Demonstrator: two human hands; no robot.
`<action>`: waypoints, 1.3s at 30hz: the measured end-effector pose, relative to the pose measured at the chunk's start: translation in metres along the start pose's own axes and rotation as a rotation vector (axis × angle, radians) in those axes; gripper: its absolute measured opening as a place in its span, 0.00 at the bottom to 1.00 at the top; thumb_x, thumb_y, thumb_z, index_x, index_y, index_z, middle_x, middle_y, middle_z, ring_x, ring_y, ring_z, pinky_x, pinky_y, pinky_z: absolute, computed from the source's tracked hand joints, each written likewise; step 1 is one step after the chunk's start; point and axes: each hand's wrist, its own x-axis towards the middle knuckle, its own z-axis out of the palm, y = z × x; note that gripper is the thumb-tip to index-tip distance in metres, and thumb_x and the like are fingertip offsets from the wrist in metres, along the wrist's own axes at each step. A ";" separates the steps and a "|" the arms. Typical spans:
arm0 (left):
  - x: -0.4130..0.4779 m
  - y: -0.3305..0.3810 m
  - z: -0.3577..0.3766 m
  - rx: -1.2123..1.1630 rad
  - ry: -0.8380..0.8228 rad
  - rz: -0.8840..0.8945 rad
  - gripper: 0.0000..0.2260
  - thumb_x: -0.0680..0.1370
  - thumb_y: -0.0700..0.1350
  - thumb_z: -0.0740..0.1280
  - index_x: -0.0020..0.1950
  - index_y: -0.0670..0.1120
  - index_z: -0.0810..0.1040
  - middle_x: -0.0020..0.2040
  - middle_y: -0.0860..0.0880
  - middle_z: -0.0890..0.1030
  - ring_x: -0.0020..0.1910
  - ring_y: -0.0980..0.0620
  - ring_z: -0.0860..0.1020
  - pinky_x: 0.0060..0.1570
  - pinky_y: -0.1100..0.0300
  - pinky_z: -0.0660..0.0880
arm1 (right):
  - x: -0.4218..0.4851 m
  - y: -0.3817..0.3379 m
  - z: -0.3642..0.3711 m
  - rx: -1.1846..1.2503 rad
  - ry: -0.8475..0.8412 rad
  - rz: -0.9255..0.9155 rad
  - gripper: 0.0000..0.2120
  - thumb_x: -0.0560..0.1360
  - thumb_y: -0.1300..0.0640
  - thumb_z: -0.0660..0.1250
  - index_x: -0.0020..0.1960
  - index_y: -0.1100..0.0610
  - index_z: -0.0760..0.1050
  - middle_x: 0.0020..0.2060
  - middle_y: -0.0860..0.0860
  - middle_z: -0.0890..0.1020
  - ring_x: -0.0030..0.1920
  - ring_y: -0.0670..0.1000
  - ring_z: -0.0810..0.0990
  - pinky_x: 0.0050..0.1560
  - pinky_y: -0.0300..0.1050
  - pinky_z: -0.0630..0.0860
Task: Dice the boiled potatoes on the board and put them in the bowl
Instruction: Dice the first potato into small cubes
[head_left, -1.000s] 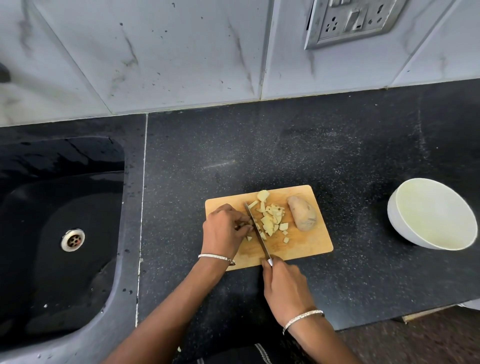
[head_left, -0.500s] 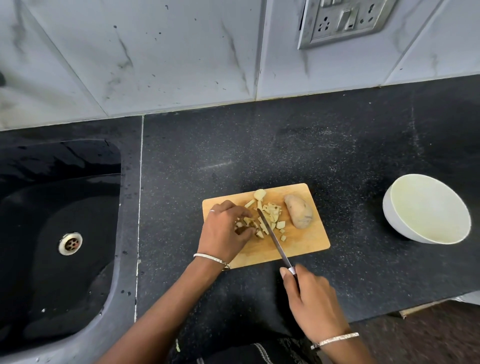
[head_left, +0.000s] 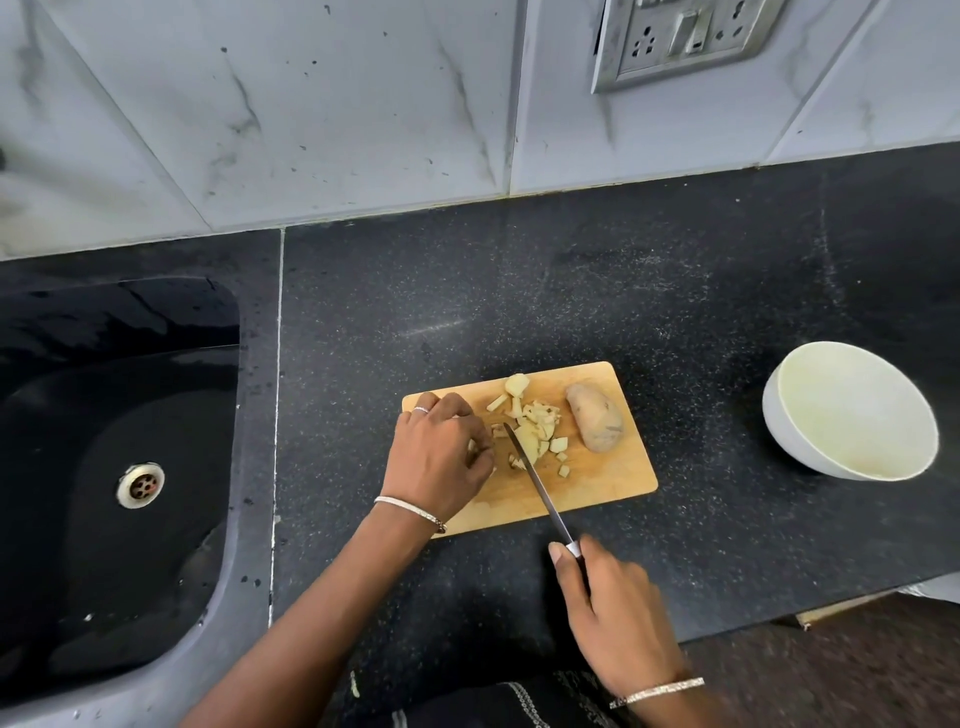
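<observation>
Dicing step under way: right hand (head_left: 613, 608) gripped the knife (head_left: 540, 486), left hand (head_left: 439, 457) curled over diced pieces (head_left: 558, 445). Next probably the whole potato (head_left: 595, 423); bowl (head_left: 789, 415) was empty.

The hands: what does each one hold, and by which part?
The right hand grips the knife by its handle. The left hand lies curled over potato pieces on the board; whether it pinches one cannot be told.

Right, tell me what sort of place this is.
Most likely a home kitchen: a black sink set into a dark worktop, a tiled wall with a socket, and a cutting board bearing diced potato.
</observation>
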 end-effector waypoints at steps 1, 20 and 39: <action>-0.001 0.001 0.000 -0.009 -0.004 0.002 0.03 0.71 0.51 0.71 0.42 0.54 0.82 0.48 0.54 0.78 0.48 0.49 0.72 0.45 0.53 0.70 | 0.000 0.001 0.000 0.000 0.012 -0.001 0.16 0.81 0.41 0.50 0.41 0.49 0.64 0.30 0.47 0.74 0.33 0.51 0.76 0.35 0.48 0.69; -0.003 0.021 0.012 0.065 -0.058 0.071 0.05 0.72 0.55 0.69 0.42 0.55 0.81 0.53 0.55 0.74 0.51 0.50 0.69 0.46 0.55 0.65 | -0.002 0.014 -0.005 0.070 0.073 -0.036 0.18 0.80 0.39 0.53 0.38 0.49 0.64 0.24 0.50 0.73 0.26 0.50 0.73 0.30 0.48 0.70; -0.006 0.016 0.014 -0.028 -0.082 -0.065 0.05 0.70 0.53 0.70 0.41 0.54 0.81 0.55 0.56 0.73 0.53 0.52 0.66 0.50 0.56 0.65 | 0.005 -0.002 0.017 -0.086 -0.027 0.052 0.17 0.82 0.41 0.46 0.46 0.50 0.66 0.35 0.47 0.76 0.40 0.54 0.81 0.34 0.46 0.68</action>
